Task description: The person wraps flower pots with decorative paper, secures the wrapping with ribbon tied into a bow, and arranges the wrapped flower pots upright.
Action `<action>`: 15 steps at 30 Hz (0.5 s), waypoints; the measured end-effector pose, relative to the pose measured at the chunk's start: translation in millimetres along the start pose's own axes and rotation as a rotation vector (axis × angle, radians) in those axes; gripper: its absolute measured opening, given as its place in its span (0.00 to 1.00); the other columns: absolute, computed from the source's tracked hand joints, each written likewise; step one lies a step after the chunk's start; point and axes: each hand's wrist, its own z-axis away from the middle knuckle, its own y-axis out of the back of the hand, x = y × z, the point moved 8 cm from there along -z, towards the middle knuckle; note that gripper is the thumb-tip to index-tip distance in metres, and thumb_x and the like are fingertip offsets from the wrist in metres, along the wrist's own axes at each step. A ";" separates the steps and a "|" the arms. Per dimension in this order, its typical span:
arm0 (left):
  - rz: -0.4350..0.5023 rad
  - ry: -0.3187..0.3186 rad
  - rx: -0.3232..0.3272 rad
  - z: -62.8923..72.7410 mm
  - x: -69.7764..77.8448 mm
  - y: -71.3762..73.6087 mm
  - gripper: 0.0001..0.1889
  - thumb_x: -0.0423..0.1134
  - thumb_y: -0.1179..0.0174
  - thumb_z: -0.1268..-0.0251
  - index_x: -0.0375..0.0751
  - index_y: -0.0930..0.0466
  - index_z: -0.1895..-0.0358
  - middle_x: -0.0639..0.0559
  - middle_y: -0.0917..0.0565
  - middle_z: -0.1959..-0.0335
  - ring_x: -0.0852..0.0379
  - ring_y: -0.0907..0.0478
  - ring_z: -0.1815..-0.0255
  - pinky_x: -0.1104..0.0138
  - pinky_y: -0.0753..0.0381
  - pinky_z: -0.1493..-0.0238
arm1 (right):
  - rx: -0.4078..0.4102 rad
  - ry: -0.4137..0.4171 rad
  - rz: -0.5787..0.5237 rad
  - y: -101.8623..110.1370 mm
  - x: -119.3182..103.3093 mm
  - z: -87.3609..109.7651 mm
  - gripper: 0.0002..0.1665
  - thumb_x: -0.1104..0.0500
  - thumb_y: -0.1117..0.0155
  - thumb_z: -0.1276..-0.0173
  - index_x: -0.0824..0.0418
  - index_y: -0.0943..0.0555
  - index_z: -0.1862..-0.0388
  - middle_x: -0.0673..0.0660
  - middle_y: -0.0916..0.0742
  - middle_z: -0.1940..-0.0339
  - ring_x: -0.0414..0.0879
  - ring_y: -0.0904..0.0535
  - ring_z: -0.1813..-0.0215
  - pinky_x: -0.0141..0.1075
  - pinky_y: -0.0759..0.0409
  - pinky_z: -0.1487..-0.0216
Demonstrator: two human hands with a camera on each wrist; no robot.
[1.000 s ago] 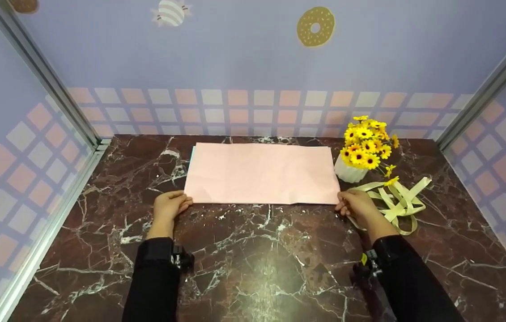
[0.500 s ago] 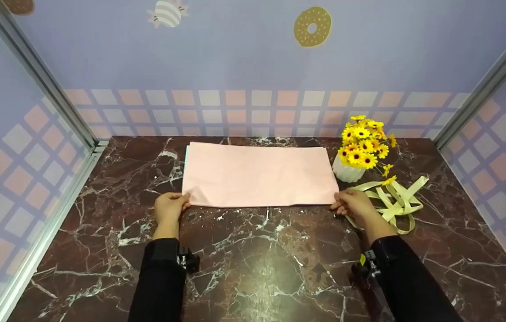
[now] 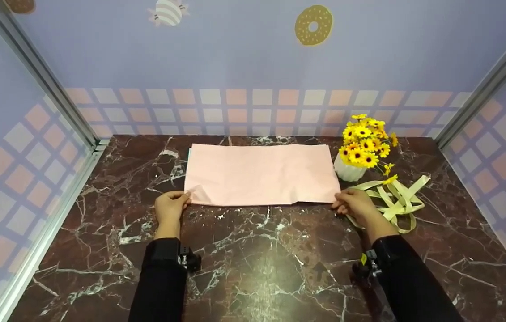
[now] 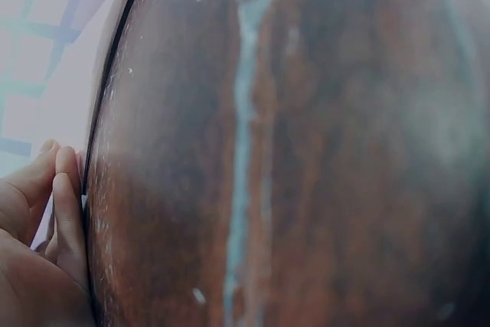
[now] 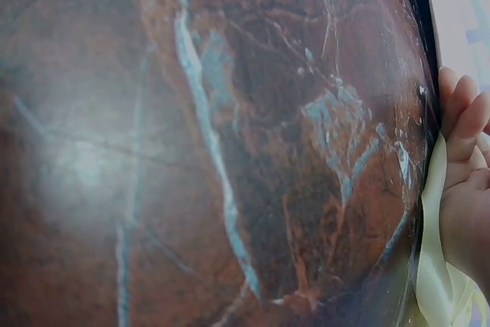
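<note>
A folded pale pink sheet (image 3: pixel 257 174), paper-like, lies flat on the dark marbled table (image 3: pixel 253 268) in the head view. A thin blue edge shows at its left side. My left hand (image 3: pixel 170 212) pinches the sheet's near left corner, where a small crease runs. At the near right corner my right hand (image 3: pixel 356 206) pinches it between thumb and fingers. In the left wrist view the left fingers (image 4: pixel 69 212) are pressed together at the sheet's edge. The right fingers (image 5: pixel 463 112) curl at the edge in the right wrist view, beside a yellow ribbon (image 5: pixel 435 243).
Right of the sheet stands a white ribbed pot (image 3: pixel 349 170) of yellow artificial flowers (image 3: pixel 364 145). The loosely tangled ribbon lies in front of the pot, partly behind my right hand. Patterned panels (image 3: pixel 253 53) enclose the table at the back and both sides.
A crease has formed at the sheet's left near corner, beside my left hand. The left wrist has shifted slightly to the right; the right hand keeps its hold almost unmoved.
</note>
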 end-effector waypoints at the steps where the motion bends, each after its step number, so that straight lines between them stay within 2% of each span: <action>1: -0.004 -0.008 0.005 0.0 0.4 0.0 0.10 0.29 0.34 0.41 0.23 0.17 0.60 0.52 0.17 0.82 0.67 0.22 0.83 0.79 0.25 0.80 | 0.001 0.000 -0.006 -0.1 0.2 -0.1 0.15 0.63 0.47 0.25 0.76 0.31 0.50 0.53 0.15 0.78 0.38 0.23 0.80 0.25 0.24 0.79; 8: -0.013 -0.080 0.049 -1.5 4.4 -0.8 0.11 0.27 0.33 0.41 0.24 0.16 0.57 0.48 0.16 0.79 0.65 0.21 0.82 0.79 0.25 0.79 | 0.004 0.007 -0.006 0.8 -0.1 -0.4 0.14 0.62 0.48 0.24 0.74 0.31 0.50 0.53 0.16 0.78 0.37 0.23 0.81 0.25 0.24 0.79; 15: 0.065 -0.079 0.107 -0.3 1.8 1.8 0.08 0.24 0.33 0.44 0.25 0.16 0.60 0.46 0.16 0.79 0.63 0.20 0.84 0.78 0.24 0.80 | -0.003 0.009 -0.010 0.6 -0.8 0.9 0.15 0.62 0.48 0.25 0.75 0.31 0.50 0.53 0.15 0.77 0.38 0.22 0.80 0.26 0.23 0.78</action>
